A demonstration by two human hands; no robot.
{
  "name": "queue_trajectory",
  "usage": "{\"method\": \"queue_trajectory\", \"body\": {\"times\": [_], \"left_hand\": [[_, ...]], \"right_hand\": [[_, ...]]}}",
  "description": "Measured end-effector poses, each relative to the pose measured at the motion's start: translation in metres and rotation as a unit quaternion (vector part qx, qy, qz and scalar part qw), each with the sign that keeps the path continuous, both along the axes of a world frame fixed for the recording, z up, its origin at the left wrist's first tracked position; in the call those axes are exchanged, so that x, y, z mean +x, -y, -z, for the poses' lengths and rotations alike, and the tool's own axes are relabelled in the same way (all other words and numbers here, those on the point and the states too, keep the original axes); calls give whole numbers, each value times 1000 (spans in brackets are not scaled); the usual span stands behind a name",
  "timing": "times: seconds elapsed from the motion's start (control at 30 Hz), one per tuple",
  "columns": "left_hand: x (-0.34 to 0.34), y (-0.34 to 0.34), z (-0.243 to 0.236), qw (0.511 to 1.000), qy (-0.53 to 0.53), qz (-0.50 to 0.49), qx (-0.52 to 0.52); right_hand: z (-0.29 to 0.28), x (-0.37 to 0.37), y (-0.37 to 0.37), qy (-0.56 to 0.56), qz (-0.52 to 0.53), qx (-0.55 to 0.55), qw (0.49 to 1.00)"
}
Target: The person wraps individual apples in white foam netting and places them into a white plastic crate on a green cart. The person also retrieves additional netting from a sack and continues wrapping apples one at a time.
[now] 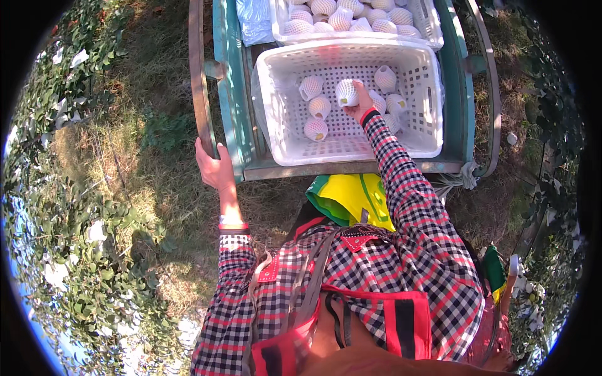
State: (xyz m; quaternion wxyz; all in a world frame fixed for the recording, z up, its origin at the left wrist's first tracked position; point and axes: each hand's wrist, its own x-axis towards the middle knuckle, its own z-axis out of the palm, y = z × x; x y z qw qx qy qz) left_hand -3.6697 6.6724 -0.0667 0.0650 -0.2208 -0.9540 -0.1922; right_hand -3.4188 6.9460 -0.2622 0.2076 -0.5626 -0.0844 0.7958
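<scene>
My right hand reaches into the nearer white plastic crate, its fingers closed on a round fruit in a white foam net. Other netted fruits lie loosely on the crate floor: three to the left of my hand, such as one netted fruit, and several to the right, including another netted fruit. Outside the crate, my left hand grips the near end of the cart's left metal rail, thumb and fingers on either side of it.
A green metal cart carries both crates. Behind the nearer one, a second white crate holds many netted fruits beside a blue plastic bag. Yellow-green cloth hangs below the cart's near edge. Leafy plants flank dry grass.
</scene>
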Motion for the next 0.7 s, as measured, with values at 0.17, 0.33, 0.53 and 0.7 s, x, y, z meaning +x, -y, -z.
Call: {"method": "queue_trajectory", "body": {"times": [0.17, 0.33, 0.53, 0.7], "left_hand": [[1, 0, 7, 999, -30, 21, -12], [4, 7, 7, 998, -54, 17, -7], [2, 3, 8, 998, -57, 36, 10], [4, 7, 6, 999, -38, 17, 19]], "right_hand": [[74, -49, -21, 102, -75, -10, 992], [96, -78, -39, 184, -108, -11, 977], [118, -81, -47, 246, -53, 43, 967], [128, -100, -28, 22, -70, 10, 997]]}}
